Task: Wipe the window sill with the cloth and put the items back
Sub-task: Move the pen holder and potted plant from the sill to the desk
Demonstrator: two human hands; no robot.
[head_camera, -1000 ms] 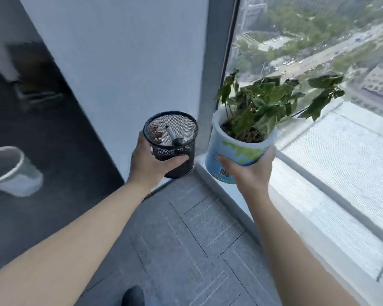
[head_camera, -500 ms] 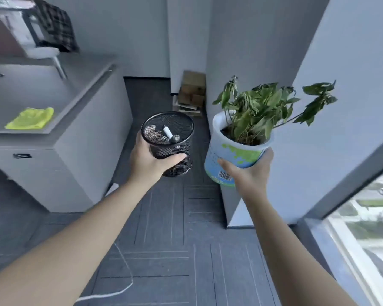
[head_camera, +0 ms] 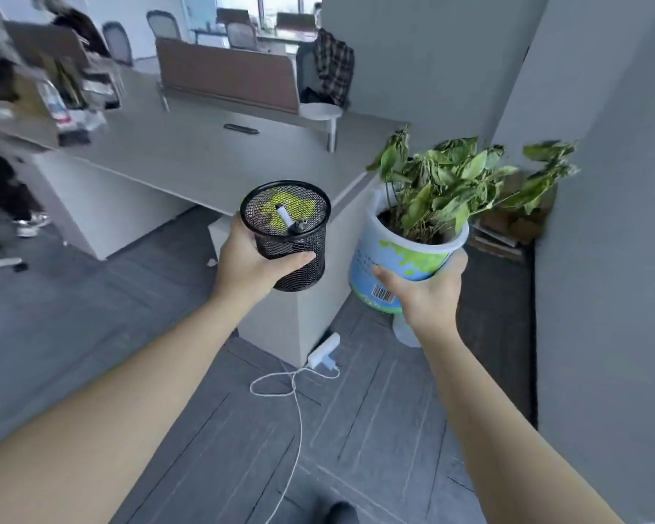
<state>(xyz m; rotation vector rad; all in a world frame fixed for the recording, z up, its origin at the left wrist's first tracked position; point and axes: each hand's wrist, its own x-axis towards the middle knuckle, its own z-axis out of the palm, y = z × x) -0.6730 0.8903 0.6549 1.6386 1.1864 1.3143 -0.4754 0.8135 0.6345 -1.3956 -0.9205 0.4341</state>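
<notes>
My left hand (head_camera: 248,264) grips a black mesh pen holder (head_camera: 290,236) with a white marker (head_camera: 287,222) lying inside it. My right hand (head_camera: 426,293) holds a blue and green plastic pot (head_camera: 398,259) with a leafy green plant (head_camera: 450,183). Both are held up in front of me, side by side, above the floor near the corner of a grey desk (head_camera: 212,156). A yellow-green cloth (head_camera: 280,209) shows through the mesh, lying on the desk behind the holder. The window sill is out of view.
A white charger and cable (head_camera: 322,357) lie on the grey carpet below the desk corner. A grey wall (head_camera: 605,259) stands close on the right. Cardboard (head_camera: 507,228) is piled in the corner. Chairs, partitions and a person's legs (head_camera: 1,191) are at the far left.
The view has swung left, away from the window and sill, toward the desk. Both hands keep their hold on the pen holder and the pot, now nearer the desk corner.
</notes>
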